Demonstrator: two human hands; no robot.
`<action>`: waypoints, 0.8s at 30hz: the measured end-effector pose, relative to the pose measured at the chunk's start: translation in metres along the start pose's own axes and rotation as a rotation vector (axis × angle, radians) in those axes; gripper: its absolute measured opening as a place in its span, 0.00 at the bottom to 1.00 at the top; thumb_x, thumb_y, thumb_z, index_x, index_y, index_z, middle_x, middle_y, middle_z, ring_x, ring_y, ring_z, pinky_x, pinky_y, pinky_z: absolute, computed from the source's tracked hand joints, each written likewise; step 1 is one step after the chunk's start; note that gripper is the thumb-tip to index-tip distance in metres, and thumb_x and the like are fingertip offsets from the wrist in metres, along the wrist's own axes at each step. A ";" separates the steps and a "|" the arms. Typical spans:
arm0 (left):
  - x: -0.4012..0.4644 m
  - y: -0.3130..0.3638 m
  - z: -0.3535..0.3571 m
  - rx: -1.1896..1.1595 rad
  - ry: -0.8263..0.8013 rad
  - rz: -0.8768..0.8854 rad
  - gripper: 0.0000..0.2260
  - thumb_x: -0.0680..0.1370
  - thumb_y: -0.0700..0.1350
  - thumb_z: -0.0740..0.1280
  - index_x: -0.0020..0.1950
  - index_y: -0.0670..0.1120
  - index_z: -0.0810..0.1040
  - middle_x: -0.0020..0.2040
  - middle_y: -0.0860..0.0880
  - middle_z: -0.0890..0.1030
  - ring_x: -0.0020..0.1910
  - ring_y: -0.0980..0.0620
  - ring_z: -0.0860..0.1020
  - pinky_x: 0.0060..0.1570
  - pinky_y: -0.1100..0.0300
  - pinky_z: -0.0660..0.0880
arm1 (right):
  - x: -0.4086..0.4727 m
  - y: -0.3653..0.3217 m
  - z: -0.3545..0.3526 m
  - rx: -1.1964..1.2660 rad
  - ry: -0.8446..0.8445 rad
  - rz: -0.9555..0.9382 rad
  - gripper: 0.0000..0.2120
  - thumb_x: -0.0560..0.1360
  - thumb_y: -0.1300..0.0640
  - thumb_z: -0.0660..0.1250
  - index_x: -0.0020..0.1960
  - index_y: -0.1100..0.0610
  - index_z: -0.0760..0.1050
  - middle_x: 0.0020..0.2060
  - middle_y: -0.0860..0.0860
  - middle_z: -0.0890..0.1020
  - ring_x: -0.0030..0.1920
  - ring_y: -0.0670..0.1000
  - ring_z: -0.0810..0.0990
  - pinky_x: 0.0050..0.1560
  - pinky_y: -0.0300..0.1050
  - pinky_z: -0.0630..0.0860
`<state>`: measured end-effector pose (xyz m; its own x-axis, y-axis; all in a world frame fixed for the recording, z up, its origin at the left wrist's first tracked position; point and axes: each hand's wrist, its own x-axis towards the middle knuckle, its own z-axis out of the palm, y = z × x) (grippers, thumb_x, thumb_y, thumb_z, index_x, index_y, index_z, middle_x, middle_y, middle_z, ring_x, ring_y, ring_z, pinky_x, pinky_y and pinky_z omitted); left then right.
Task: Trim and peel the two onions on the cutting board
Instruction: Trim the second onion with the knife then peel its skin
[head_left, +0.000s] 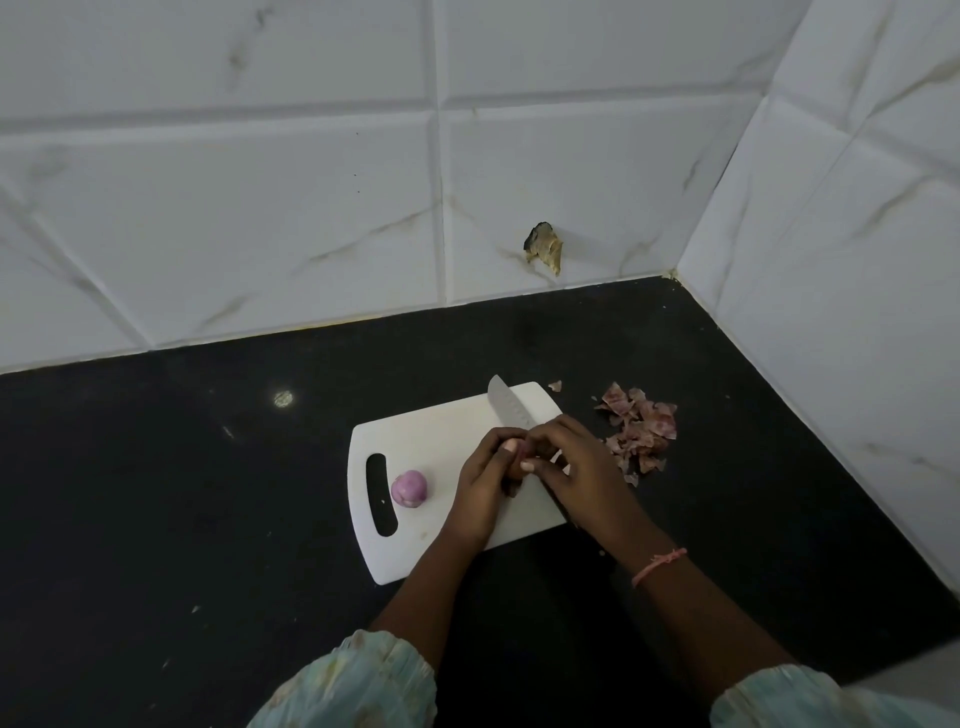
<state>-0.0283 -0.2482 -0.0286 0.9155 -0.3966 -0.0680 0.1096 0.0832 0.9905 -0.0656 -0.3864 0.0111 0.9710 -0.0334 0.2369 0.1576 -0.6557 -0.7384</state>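
Both hands meet over the middle of the board (441, 441). The left hand (480, 480) curls its fingers round the second onion (513, 470), which is almost wholly hidden; only a sliver of it shows between the fingers, so its axis and which way it points cannot be told. The right hand (576, 467) closes on it from 3 o'clock, fingertips pinched at its top, probably on a strip of skin. The knife (506, 405) runs under that hand, blade pointing to 11 o'clock, long axis from 11 to 5; whether the hand also grips the handle is unclear.

The peeled onion (409, 487) sits on the board at 9 o'clock from the left hand, near the handle slot, well apart from the fingers. It looks roundish, with no clear long axis. The peels (641, 434) lie heaped on the counter (208, 493) at 3 o'clock, off the board and nearer the right hand, so pulled skin goes that way.
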 end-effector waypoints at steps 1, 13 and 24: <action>0.000 0.000 0.000 0.004 0.001 0.001 0.14 0.81 0.50 0.58 0.57 0.43 0.78 0.44 0.44 0.80 0.39 0.49 0.73 0.37 0.60 0.70 | 0.001 0.001 -0.001 0.003 -0.027 0.002 0.06 0.73 0.62 0.71 0.48 0.53 0.78 0.45 0.46 0.77 0.46 0.44 0.77 0.45 0.33 0.71; 0.000 0.003 0.002 0.028 0.080 -0.017 0.17 0.87 0.49 0.50 0.58 0.43 0.76 0.39 0.44 0.82 0.33 0.49 0.75 0.36 0.58 0.72 | -0.006 0.011 -0.005 -0.093 0.107 0.145 0.05 0.74 0.61 0.71 0.45 0.51 0.79 0.42 0.43 0.80 0.44 0.41 0.77 0.45 0.38 0.74; -0.002 0.004 0.004 0.045 0.080 -0.003 0.18 0.86 0.50 0.52 0.56 0.40 0.75 0.39 0.47 0.78 0.37 0.53 0.74 0.38 0.62 0.73 | -0.002 -0.006 -0.006 0.060 -0.057 -0.012 0.19 0.74 0.62 0.72 0.63 0.49 0.78 0.55 0.41 0.78 0.53 0.43 0.78 0.48 0.33 0.75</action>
<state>-0.0308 -0.2507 -0.0240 0.9433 -0.3226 -0.0782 0.0963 0.0406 0.9945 -0.0700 -0.3875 0.0186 0.9773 0.0183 0.2110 0.1782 -0.6093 -0.7726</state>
